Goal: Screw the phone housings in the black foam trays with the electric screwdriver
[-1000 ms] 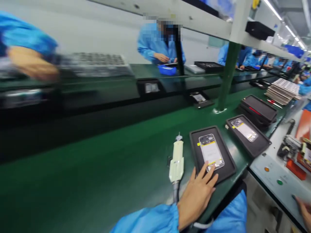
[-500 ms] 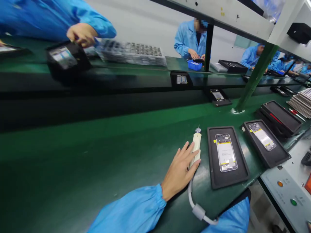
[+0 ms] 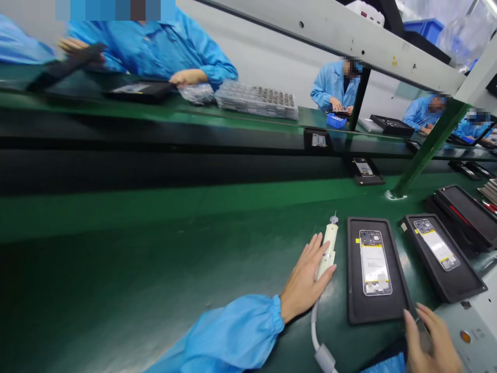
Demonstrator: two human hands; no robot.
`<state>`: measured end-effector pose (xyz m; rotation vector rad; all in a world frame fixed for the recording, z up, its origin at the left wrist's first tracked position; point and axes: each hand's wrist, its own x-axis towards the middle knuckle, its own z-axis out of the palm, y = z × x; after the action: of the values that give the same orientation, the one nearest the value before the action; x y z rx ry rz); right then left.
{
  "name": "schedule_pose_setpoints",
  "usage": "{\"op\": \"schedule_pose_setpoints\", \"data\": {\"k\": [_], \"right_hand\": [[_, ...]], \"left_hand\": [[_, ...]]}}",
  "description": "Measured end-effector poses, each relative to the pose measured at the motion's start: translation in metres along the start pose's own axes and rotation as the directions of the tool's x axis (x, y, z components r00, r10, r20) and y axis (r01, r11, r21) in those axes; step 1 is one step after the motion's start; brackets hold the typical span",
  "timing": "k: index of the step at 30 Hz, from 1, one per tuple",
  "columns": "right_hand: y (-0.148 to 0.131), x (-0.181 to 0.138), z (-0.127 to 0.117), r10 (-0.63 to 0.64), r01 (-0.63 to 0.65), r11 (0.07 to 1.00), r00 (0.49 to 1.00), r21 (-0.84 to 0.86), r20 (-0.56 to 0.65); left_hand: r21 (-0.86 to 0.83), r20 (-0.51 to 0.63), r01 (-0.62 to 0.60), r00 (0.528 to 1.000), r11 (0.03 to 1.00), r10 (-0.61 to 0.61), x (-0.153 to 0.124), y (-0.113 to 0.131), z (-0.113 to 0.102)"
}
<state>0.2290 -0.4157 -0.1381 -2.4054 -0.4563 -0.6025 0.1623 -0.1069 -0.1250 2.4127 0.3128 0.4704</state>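
My left hand (image 3: 306, 282) lies over a cream electric screwdriver (image 3: 329, 254), its fingers stretched out and its thumb across the handle. The screwdriver rests on the green bench, thin bit pointing away from me, with a grey cable (image 3: 314, 331) running back toward me. Just right of it is a black tray (image 3: 355, 300) holding an opened phone (image 3: 376, 264) with a white battery and yellow strips. My right hand (image 3: 433, 342) is at the lower right, close to that tray's near right corner, fingers apart. I cannot make out the small grey patch between its fingers.
A second black tray (image 3: 456, 287) with an opened phone (image 3: 437, 246) lies further right. Behind it are stacked black trays (image 3: 473, 207). A green post (image 3: 429, 142) rises from the bench. Across the line, a co-worker (image 3: 163, 49) in blue handles black trays beside stacked clear trays (image 3: 256, 101).
My right hand has come into view at the lower right. My left hand stays on the screwdriver. The view has shifted, and the co-worker opposite now has a dark tray raised at the left.
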Motion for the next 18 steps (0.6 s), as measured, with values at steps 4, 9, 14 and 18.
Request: {"op": "schedule_pose_setpoints", "data": {"k": [4, 9, 14, 18], "right_hand": [[-0.083, 0.029, 0.050, -0.188, 0.211, 0.962, 0.972, -0.171, 0.140], [-0.100, 0.040, 0.058, -0.213, 0.286, 0.916, 0.941, -0.282, 0.263], [-0.077, 0.057, 0.036, 0.001, 0.003, 1.000, 0.988, -0.028, 0.157], [-0.055, 0.062, 0.025, 0.202, -0.214, 0.966, 0.975, 0.147, 0.097]], "left_hand": [[0.032, -0.009, -0.019, 1.000, 0.999, 0.019, -0.001, -0.001, 0.001], [0.047, -0.026, -0.050, 0.998, 0.998, 0.051, 0.000, 0.000, 0.003], [0.053, -0.023, -0.056, 0.998, 0.997, 0.057, 0.000, 0.002, 0.004], [0.059, -0.022, -0.061, 0.998, 0.996, 0.062, 0.001, 0.000, 0.005]]}}
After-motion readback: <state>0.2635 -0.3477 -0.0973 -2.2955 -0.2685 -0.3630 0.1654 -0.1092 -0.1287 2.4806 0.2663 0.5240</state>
